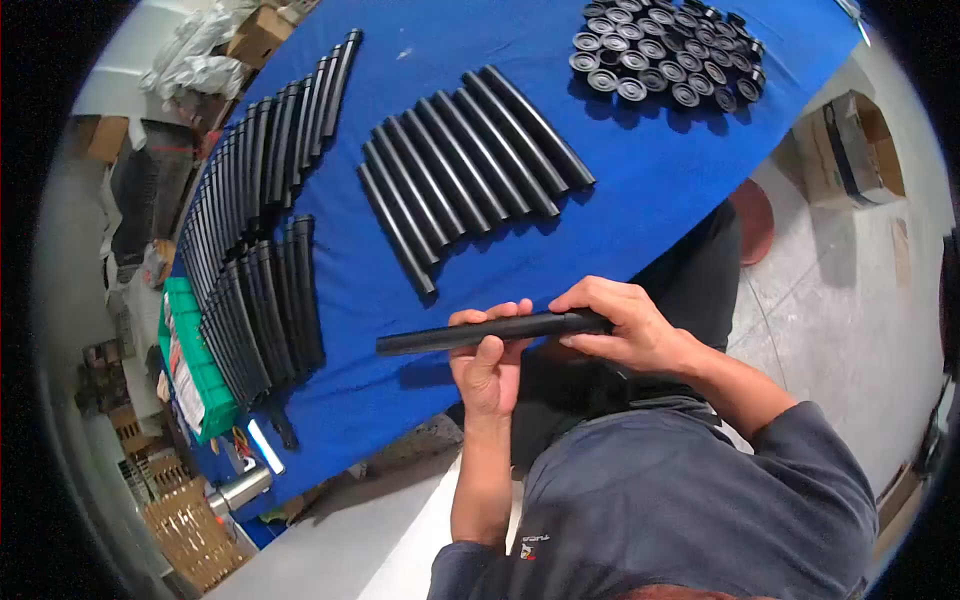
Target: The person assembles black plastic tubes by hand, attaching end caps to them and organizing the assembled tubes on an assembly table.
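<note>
A black tube (430,339) lies level across both hands, over the front edge of the blue-covered table (370,420). My left hand (490,365) grips it around the middle, thumb on the near side and fingertips showing on the far side. At the tube's right end, my right hand (625,325) is closed on it, fingers above and thumb below; the very end is partly covered by that hand. Beyond the hands, a row of black tubes (460,160) lies side by side on the cloth.
More black tubes (265,310) with collared ends lie at the left. Many round black caps (650,50) are grouped at the far right. A green basket (200,370) and a metal cylinder (243,488) are at the left edge. A cardboard box (850,150) stands on the floor.
</note>
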`<action>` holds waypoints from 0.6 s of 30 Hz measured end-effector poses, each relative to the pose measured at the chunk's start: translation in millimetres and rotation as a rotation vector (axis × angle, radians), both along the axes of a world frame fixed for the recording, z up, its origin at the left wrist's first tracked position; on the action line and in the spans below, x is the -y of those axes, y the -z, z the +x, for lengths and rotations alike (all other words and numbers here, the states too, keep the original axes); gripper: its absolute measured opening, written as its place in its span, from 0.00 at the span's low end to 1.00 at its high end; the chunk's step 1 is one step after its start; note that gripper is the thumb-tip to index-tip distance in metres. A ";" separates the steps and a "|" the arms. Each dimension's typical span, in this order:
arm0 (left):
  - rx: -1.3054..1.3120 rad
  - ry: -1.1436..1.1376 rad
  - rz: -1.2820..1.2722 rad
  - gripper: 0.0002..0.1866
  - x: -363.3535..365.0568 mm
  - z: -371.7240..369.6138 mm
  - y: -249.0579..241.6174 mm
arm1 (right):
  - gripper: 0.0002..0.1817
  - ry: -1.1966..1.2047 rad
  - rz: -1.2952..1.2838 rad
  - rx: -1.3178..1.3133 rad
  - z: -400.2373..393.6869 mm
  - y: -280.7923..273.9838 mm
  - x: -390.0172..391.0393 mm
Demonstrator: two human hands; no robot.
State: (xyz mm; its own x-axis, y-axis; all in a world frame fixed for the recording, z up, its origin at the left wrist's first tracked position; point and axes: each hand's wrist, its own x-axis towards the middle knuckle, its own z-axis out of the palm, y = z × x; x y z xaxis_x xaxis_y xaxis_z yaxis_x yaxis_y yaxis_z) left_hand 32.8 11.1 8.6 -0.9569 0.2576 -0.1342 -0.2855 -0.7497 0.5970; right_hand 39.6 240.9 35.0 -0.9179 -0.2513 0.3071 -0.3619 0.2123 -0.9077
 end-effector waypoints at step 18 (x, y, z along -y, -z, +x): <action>0.028 -0.087 0.002 0.19 -3.4 5.5 -4.1 | 0.20 -0.063 -0.130 0.268 -1.6 -1.4 17.0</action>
State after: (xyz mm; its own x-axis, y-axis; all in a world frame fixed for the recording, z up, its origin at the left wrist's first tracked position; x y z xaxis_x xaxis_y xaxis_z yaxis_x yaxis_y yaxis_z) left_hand 38.3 14.5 12.6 -0.9714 0.1744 -0.1612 -0.2365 -0.7733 0.5884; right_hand 38.0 223.9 36.4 -0.9544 -0.2849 0.0893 -0.1145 0.0731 -0.9907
